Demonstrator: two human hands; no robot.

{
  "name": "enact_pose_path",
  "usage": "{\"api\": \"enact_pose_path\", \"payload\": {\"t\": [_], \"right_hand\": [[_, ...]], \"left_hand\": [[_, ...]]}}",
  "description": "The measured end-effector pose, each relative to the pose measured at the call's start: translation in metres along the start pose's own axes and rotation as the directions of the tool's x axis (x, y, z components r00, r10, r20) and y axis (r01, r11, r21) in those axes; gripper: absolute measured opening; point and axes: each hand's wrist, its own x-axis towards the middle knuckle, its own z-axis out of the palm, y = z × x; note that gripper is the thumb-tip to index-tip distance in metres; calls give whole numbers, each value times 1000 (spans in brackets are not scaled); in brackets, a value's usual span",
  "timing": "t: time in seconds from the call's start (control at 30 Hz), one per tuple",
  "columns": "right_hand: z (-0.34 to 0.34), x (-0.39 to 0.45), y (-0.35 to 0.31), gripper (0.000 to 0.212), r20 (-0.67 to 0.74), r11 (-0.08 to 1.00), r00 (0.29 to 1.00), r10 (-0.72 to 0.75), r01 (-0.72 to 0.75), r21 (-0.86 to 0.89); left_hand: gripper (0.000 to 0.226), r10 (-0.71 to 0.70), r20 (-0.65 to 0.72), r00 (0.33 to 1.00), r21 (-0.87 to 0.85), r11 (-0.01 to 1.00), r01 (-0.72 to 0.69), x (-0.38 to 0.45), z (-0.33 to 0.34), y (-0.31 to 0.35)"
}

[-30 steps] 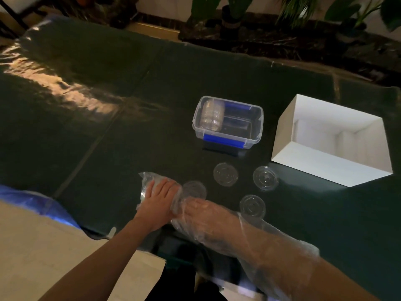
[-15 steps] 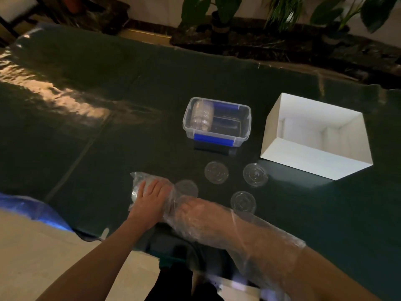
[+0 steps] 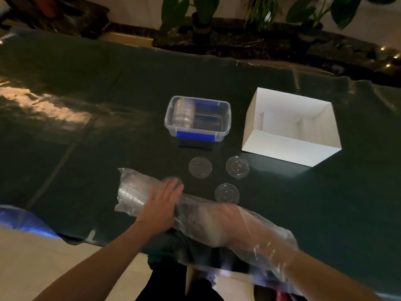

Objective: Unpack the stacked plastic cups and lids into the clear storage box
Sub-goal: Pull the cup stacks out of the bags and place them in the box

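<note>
A clear plastic sleeve (image 3: 132, 187) lies near the table's front edge, with a stack of clear cups or lids in its left end. My left hand (image 3: 161, 205) rests flat on the sleeve, fingers stretched out. My right hand (image 3: 217, 222) and forearm are inside the sleeve; the wrinkled film hides its grip. The clear storage box (image 3: 225, 124) with blue handles stands further back, and a stack of cups (image 3: 183, 114) lies on its side in its left part. Three loose lids (image 3: 200, 167) (image 3: 237, 166) (image 3: 227, 193) lie flat between sleeve and box. Another lid (image 3: 173, 180) shows blurred at my left fingertips.
An open white cardboard box (image 3: 288, 146) stands to the right of the storage box. The table has a dark green glossy cover (image 3: 86, 105). A blue plastic item (image 3: 26, 222) lies at the front left edge. Potted plants (image 3: 201, 16) stand behind the table.
My left hand has loosened from gripping the sleeve's end to lying flat on it. The sleeve now stretches out longer, and my right hand has drawn back to the right inside it.
</note>
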Motion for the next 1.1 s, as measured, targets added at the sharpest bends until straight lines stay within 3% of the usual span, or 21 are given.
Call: {"api": "enact_pose_path", "payload": {"t": [0.07, 0.13, 0.27, 0.33, 0.4, 0.53, 0.7, 0.83, 0.9, 0.97, 1.03, 1.07, 1.1], "right_hand": [[-3, -20, 11, 67, -92, 989, 995, 46, -58, -134], [-5, -43, 17, 79, -139, 980, 986, 93, -115, -163], [-17, -66, 17, 69, -166, 973, 959, 228, -221, 63], [-16, -84, 27, 75, -171, 942, 928, 331, -314, 119], [-20, -105, 32, 86, -173, 875, 879, 444, -385, 293], [-29, -145, 48, 83, -358, 784, 715, 601, -441, 436], [-34, -183, 75, 95, -349, 548, 434, 830, -522, 654], [-53, -186, 90, 92, -324, 417, 287, 901, -379, 826], [-70, -177, 88, 88, -322, 390, 283, 903, -232, 891], [-88, -161, 76, 80, -319, 374, 359, 878, -96, 922], [-103, -137, 57, 70, -291, 334, 484, 825, -4, 942], [-108, -125, 47, 70, -257, 292, 554, 792, 27, 956], [-112, -114, 38, 72, -211, 227, 625, 751, 56, 972]], "left_hand": [[90, 199, -42, 979, -10, 980, -199, 2, -1, 38], [79, 267, -65, 961, 6, 964, -267, 7, 0, 70], [34, 154, 4, 988, 44, 987, -154, 27, -7, 93], [24, 123, 20, 992, 94, 988, -124, 32, -10, 91], [20, 89, 40, 995, 114, 989, -93, 35, -12, 89], [20, 59, 100, 993, 118, 991, -70, 35, -21, 98], [22, 72, 152, 986, 213, 971, -104, 30, -21, 107], [26, 85, 183, 979, 207, 971, -123, 31, -20, 112], [29, 106, 194, 975, 183, 973, -142, 31, -19, 115], [32, 134, 136, 982, 94, 985, -148, 30, -18, 118], [37, 152, 25, 988, -185, 972, -145, 29, -24, 123], [39, 137, -22, 990, -408, 903, -134, 29, -33, 126], [40, 87, -28, 996, -645, 759, -84, 28, -49, 129]]}}
